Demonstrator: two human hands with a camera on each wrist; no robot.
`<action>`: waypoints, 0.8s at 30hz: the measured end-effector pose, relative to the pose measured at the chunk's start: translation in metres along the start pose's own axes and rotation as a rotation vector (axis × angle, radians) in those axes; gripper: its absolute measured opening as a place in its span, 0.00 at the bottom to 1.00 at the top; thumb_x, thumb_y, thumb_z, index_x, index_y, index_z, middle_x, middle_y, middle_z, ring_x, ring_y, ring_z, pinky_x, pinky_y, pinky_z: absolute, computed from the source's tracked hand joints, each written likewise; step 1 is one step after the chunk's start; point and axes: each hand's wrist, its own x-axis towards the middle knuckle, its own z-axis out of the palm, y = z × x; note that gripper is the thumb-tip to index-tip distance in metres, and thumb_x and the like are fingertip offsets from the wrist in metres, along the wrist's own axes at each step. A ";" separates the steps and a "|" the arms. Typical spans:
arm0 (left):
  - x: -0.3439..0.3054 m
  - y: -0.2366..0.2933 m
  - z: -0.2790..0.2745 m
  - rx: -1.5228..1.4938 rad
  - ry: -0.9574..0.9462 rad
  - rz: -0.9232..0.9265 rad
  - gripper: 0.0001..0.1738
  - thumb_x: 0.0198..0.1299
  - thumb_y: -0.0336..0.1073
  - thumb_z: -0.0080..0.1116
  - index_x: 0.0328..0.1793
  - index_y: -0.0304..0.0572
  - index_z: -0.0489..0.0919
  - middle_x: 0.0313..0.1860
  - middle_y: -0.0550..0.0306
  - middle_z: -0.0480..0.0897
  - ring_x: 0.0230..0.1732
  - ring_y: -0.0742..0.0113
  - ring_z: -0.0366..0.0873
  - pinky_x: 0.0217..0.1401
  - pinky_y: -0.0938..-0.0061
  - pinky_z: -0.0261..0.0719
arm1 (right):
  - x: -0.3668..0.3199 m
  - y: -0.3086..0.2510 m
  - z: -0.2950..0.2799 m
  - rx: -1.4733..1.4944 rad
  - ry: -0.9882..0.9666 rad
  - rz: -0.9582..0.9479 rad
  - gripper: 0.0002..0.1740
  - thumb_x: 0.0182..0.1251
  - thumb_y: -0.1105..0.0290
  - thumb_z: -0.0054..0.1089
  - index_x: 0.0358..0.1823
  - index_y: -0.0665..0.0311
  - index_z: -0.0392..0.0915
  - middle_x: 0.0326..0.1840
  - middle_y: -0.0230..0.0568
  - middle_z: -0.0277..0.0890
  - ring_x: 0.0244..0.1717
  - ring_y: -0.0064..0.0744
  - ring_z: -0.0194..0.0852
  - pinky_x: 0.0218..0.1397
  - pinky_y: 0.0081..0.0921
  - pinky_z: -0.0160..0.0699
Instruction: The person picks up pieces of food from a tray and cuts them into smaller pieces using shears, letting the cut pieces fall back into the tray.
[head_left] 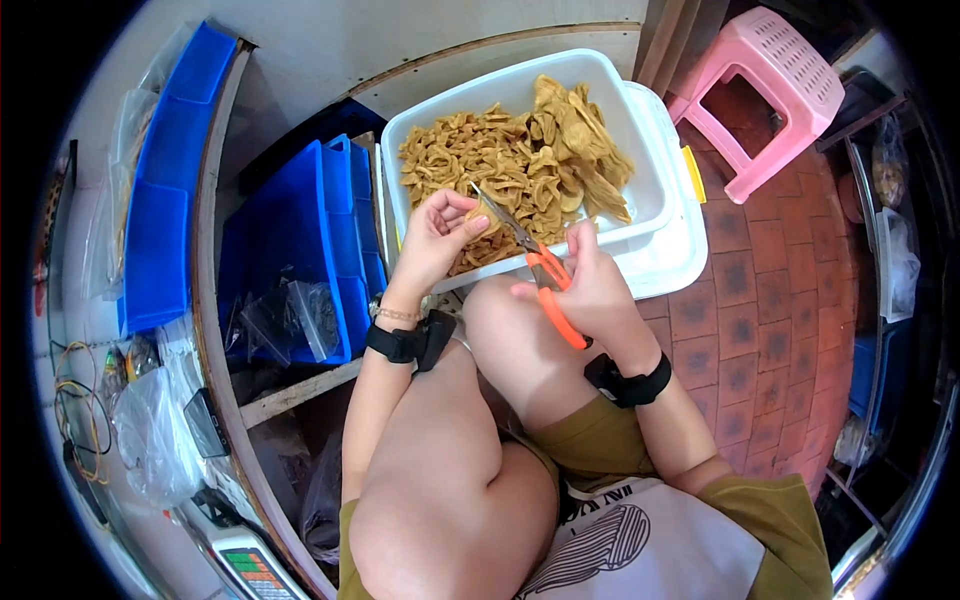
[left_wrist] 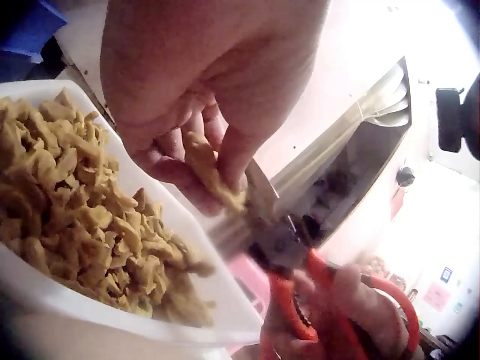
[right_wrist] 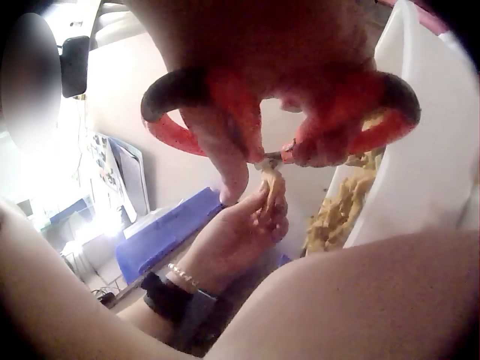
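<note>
My left hand [head_left: 432, 245] pinches a small tan-brown, wrinkled strip of food [left_wrist: 206, 169] between thumb and fingers. In my right hand [head_left: 597, 290] are scissors [head_left: 561, 318] with orange handles, their loops round the fingers and thumb. The blades point up and left and meet the strip close to the left fingertips. Both hands are over the near edge of a white plastic tub [head_left: 650, 205]. Many short cut strips [head_left: 450, 150] of the same food fill its left and middle. Larger, folded whole pieces [head_left: 575, 130] are heaped at its right.
Under the tub's right side is a white lid with a yellow clip [head_left: 693, 174]. A pink stool [head_left: 790, 65] stands on the red tiled floor [head_left: 735, 350]. Blue bins [head_left: 285, 235] are at the left, beside a shelf with plastic bags [head_left: 155, 430] and a scale [head_left: 255, 570].
</note>
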 end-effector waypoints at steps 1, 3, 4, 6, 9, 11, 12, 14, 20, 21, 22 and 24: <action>0.001 -0.003 -0.002 0.009 0.004 0.018 0.10 0.59 0.24 0.64 0.43 0.37 0.73 0.41 0.59 0.82 0.43 0.77 0.79 0.49 0.82 0.77 | 0.000 0.001 0.000 -0.001 0.000 0.000 0.43 0.43 0.43 0.77 0.42 0.64 0.57 0.27 0.55 0.76 0.32 0.59 0.78 0.35 0.41 0.75; 0.002 -0.005 -0.003 0.018 0.009 0.036 0.11 0.59 0.24 0.64 0.44 0.37 0.74 0.41 0.59 0.82 0.44 0.77 0.79 0.49 0.81 0.77 | 0.001 0.002 0.000 0.049 0.021 -0.012 0.43 0.42 0.44 0.78 0.42 0.64 0.57 0.25 0.55 0.75 0.31 0.59 0.78 0.34 0.41 0.75; 0.003 -0.004 -0.002 0.039 0.045 0.047 0.11 0.59 0.25 0.64 0.44 0.37 0.74 0.41 0.59 0.82 0.44 0.76 0.79 0.49 0.81 0.77 | 0.001 0.001 0.000 0.049 0.021 -0.012 0.43 0.42 0.44 0.78 0.42 0.64 0.57 0.25 0.55 0.75 0.31 0.59 0.78 0.34 0.41 0.75; 0.002 -0.003 -0.002 0.059 0.083 0.057 0.11 0.58 0.25 0.64 0.44 0.37 0.74 0.41 0.59 0.82 0.44 0.76 0.78 0.49 0.82 0.77 | 0.001 -0.002 -0.002 -0.036 -0.011 0.075 0.43 0.42 0.44 0.78 0.42 0.63 0.57 0.25 0.55 0.76 0.31 0.58 0.78 0.33 0.41 0.75; 0.001 -0.001 -0.001 0.071 0.090 0.037 0.11 0.60 0.25 0.63 0.46 0.38 0.74 0.45 0.57 0.82 0.49 0.73 0.78 0.55 0.79 0.75 | 0.001 -0.011 -0.007 -0.079 -0.045 0.124 0.43 0.42 0.42 0.77 0.43 0.63 0.58 0.25 0.54 0.77 0.30 0.57 0.79 0.32 0.41 0.75; 0.001 -0.001 -0.002 0.052 0.061 0.080 0.11 0.60 0.26 0.63 0.46 0.38 0.75 0.45 0.58 0.81 0.49 0.73 0.77 0.54 0.78 0.75 | 0.001 -0.012 -0.008 -0.116 -0.043 0.107 0.43 0.43 0.41 0.76 0.43 0.63 0.58 0.25 0.54 0.78 0.30 0.56 0.79 0.32 0.41 0.75; 0.001 0.000 -0.003 0.051 0.062 0.080 0.11 0.60 0.26 0.63 0.46 0.38 0.75 0.45 0.58 0.81 0.49 0.73 0.77 0.54 0.78 0.75 | 0.000 -0.012 -0.008 -0.153 -0.040 0.091 0.43 0.44 0.41 0.75 0.44 0.63 0.58 0.26 0.53 0.78 0.30 0.56 0.79 0.32 0.41 0.75; -0.001 0.001 -0.003 0.094 -0.080 0.017 0.11 0.60 0.26 0.63 0.46 0.37 0.75 0.45 0.58 0.81 0.49 0.74 0.76 0.53 0.78 0.75 | -0.001 -0.013 -0.006 -0.139 -0.033 0.057 0.43 0.45 0.40 0.75 0.44 0.63 0.58 0.25 0.53 0.78 0.30 0.56 0.79 0.32 0.41 0.76; -0.001 0.001 0.002 0.120 -0.042 0.069 0.09 0.61 0.26 0.62 0.45 0.35 0.75 0.43 0.58 0.82 0.47 0.76 0.77 0.51 0.81 0.75 | -0.001 -0.006 -0.001 -0.094 0.003 0.003 0.39 0.47 0.47 0.76 0.43 0.62 0.56 0.22 0.44 0.73 0.24 0.40 0.71 0.29 0.32 0.70; 0.000 0.001 0.001 0.120 -0.042 0.069 0.09 0.61 0.26 0.62 0.45 0.35 0.75 0.43 0.58 0.82 0.47 0.76 0.77 0.51 0.81 0.75 | -0.001 -0.005 -0.001 -0.056 0.017 0.007 0.39 0.47 0.52 0.79 0.42 0.62 0.55 0.20 0.36 0.68 0.20 0.24 0.63 0.26 0.22 0.65; 0.001 0.001 0.001 0.113 0.013 0.062 0.10 0.61 0.26 0.62 0.46 0.35 0.75 0.44 0.58 0.81 0.48 0.75 0.77 0.51 0.80 0.75 | -0.001 -0.005 -0.001 -0.057 0.017 0.007 0.39 0.47 0.52 0.79 0.42 0.62 0.55 0.20 0.36 0.68 0.20 0.24 0.63 0.26 0.22 0.65; 0.002 0.000 -0.001 0.106 0.069 0.054 0.10 0.61 0.26 0.62 0.47 0.35 0.74 0.44 0.58 0.81 0.48 0.75 0.77 0.52 0.80 0.75 | -0.001 -0.007 -0.002 -0.062 0.050 0.023 0.40 0.48 0.43 0.74 0.42 0.63 0.58 0.22 0.49 0.76 0.25 0.52 0.78 0.28 0.37 0.74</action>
